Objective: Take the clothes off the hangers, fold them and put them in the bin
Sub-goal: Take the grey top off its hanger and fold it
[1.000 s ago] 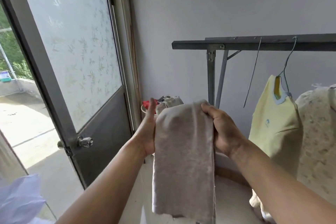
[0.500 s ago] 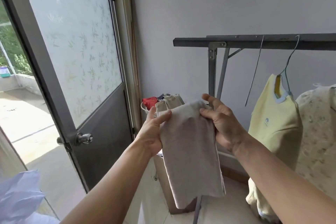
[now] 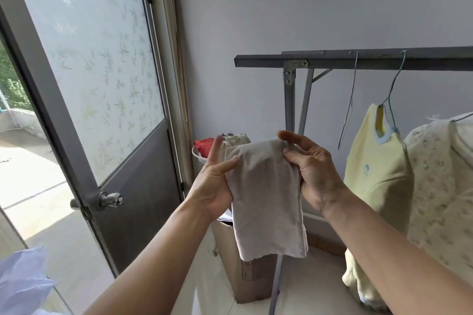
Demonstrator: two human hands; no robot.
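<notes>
A folded beige-grey cloth [image 3: 266, 194] hangs between my hands at chest height. My left hand [image 3: 213, 181] pinches its left edge with the thumb in front and the index finger raised. My right hand [image 3: 311, 174] grips its top right corner. On the grey metal rack [image 3: 358, 59] hang a pale yellow top [image 3: 376, 176] on a wire hanger and a cream patterned garment [image 3: 442, 186] at the right edge. An empty wire hanger [image 3: 349, 100] dangles to the left of the yellow top.
A cardboard box [image 3: 245, 276] stands on the floor under the cloth. Behind it a basket [image 3: 198, 158] holds red and beige items. A frosted-glass door [image 3: 102, 84] with a knob stands open at the left. Pale blue fabric [image 3: 20, 284] shows bottom left.
The cloth is shorter than before, its lower end having come up. Both hands have shifted their grip on its upper part, and the right hand's fingers have opened out.
</notes>
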